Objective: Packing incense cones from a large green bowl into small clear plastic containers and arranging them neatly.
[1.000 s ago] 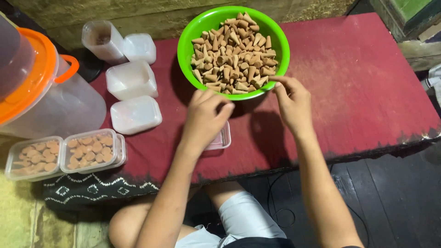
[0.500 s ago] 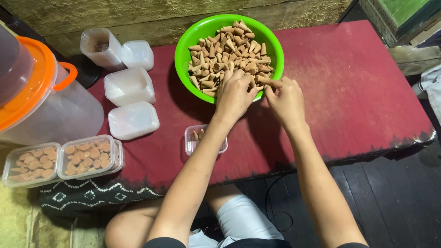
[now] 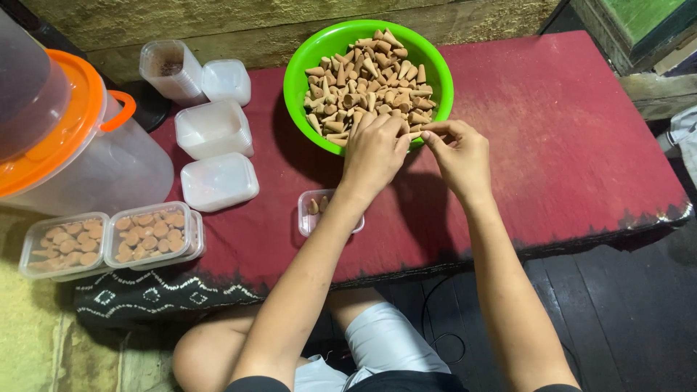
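At the bowl's near rim, both hands work among the cones. Left hand [image 3: 374, 149] lies palm down, fingers curled into the pile; whether its grip has closed on a cone cannot be told. Right hand [image 3: 457, 152] pinches a cone between thumb and fingertips just at the rim, the cone too hidden to tell which way it points. Cones [image 3: 367, 80] fill the green bowl [image 3: 305, 62] in a loose heap, tips pointing every way, many toward the table's far edge. Bowl sits at the far edge of the red table [image 3: 566, 145]. Just nearer, under the left wrist, a small clear box [image 3: 314, 214] holds a few cones. Toward the left edge lie stacked empty boxes [image 3: 214, 131] and two filled boxes [image 3: 149, 234].
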